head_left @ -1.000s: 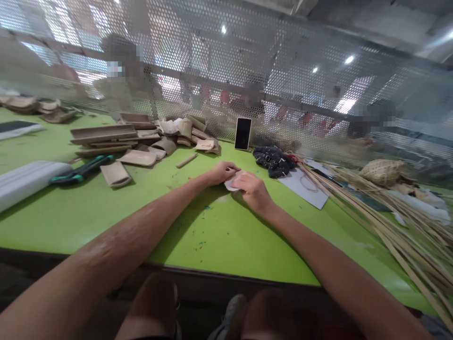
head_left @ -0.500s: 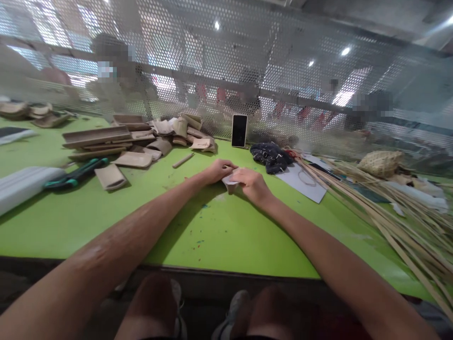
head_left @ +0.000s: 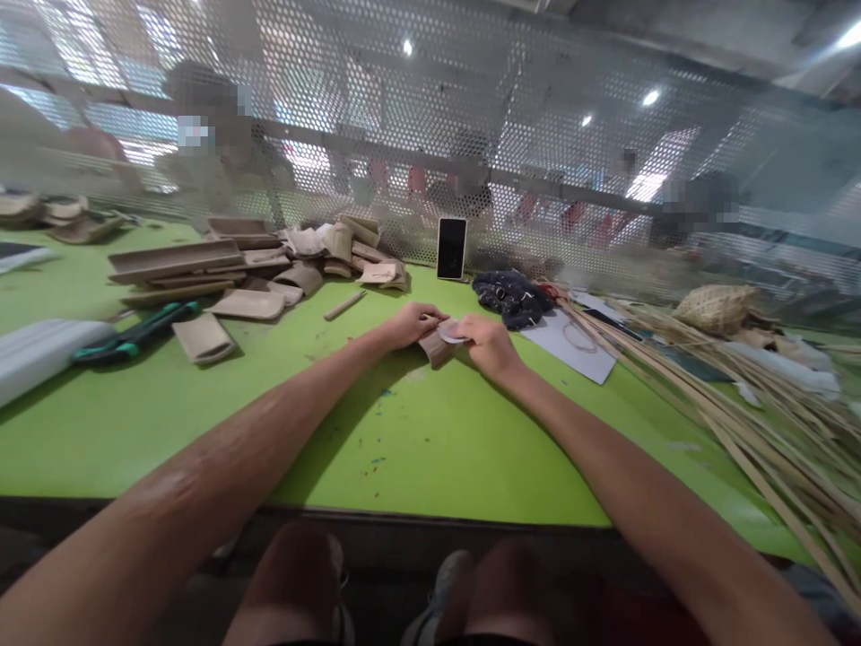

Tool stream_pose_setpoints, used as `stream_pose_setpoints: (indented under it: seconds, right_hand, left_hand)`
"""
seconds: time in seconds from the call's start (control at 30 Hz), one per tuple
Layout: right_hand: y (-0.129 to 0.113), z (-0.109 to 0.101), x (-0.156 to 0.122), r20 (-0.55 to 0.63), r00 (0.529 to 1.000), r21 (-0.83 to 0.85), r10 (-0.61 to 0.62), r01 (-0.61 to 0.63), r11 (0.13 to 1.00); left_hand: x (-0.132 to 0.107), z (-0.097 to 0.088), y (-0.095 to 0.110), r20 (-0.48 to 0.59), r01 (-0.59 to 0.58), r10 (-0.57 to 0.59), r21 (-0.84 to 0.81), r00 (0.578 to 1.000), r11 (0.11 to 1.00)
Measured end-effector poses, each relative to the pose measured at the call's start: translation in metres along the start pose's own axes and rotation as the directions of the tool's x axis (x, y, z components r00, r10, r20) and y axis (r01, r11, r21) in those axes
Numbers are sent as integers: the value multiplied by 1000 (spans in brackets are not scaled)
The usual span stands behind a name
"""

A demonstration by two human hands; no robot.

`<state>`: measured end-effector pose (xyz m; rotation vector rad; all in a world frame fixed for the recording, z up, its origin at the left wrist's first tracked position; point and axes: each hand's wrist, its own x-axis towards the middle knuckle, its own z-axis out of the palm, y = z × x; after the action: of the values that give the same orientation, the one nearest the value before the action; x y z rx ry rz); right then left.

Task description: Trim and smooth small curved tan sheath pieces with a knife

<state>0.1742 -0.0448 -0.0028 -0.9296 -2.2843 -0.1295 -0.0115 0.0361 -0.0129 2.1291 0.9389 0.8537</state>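
My left hand [head_left: 409, 327] is closed on a short curved bamboo piece [head_left: 436, 350], pinning it against the green tabletop. In my right hand [head_left: 492, 348], a small pale sheet, which looks like sandpaper [head_left: 450, 332], is pinched between the fingers and rests on the bamboo's upper right part. The fingertips of both hands nearly meet at the far edge of the piece. The sheet and fingers partly hide the bamboo. A thin bamboo stick [head_left: 345, 305] lies just beyond my left hand.
A bamboo pile [head_left: 178, 260] and a black-green saw [head_left: 138, 336] are at left. A phone [head_left: 451, 248] stands upright before the perforated screen [head_left: 377, 99]. Dark cloth [head_left: 511, 298], white paper [head_left: 571, 348] and long bamboo strips [head_left: 713, 395] lie right. The table's front edge [head_left: 430, 519] is near my knees.
My right hand has shifted slightly right and the pale sheet with it, so more of the bamboo piece shows. My left hand stays on the bamboo. The view has turned slightly.
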Motion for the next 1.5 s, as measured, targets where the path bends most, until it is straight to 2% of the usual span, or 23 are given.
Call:
stream_pose_setpoints:
  seconds: [0.1, 0.2, 0.27, 0.4, 0.5, 0.6, 0.67, 0.73, 0.87, 0.97, 1.07, 1.27, 1.5]
  right_hand:
    - [-10, 4, 0, 33, 999, -40, -41, 42, 998]
    - [-14, 7, 1, 56, 992, 27, -111, 110, 994]
    - [-3, 5, 1, 46, 995, 48, -83, 81, 996]
    - [18, -1, 0, -1, 999, -64, 48, -48, 997]
    - [6, 1, 1, 25, 1000, -85, -14, 16, 996]
    - [-11, 6, 2, 61, 993, 19, -105, 104, 994]
    - [-8, 5, 2, 58, 992, 92, -115, 109, 990]
    - [5, 2, 1, 33, 997, 92, -72, 68, 993]
    - [28, -3, -3, 30, 999, -111, 17, -13, 994]
    - [22, -1, -2, 51, 997, -259, 51, -37, 965]
    - [7, 2, 1, 22, 994, -320, 109, -97, 943]
    - [-9, -1, 2, 21, 979, -236, 205, -194, 952]
    - [0, -2, 0, 39, 973, -41, 228, -226, 973]
  left_hand:
    - [-1, 0, 1, 7, 5, -5, 8, 1000, 1000]
    - [-2, -1, 3, -2, 12, -12, -3, 1000, 1000]
    - [-3, -2, 5, -12, 26, -26, 0, 1000, 1000]
    - [-1, -2, 4, -16, 18, -18, 46, 1000, 999]
    - [0, -2, 2, -15, 19, -18, 61, 1000, 998]
    - [1, -2, -1, -13, 15, -14, 52, 1000, 999]
    - [0, -2, -2, -5, 0, 0, 51, 1000, 999]
    - [0, -2, -3, 1, -15, 15, 61, 1000, 998]
    - [1, -1, -4, -9, -36, 37, 59, 999, 998]
    - [1, -1, -4, 5, -45, 45, 40, 999, 998]
    - [1, -2, -2, 12, -53, 52, 38, 999, 998]
    - [-1, -3, 0, 29, -30, 29, 30, 999, 999]
    - [-1, -3, 0, 22, -30, 28, 66, 999, 997]
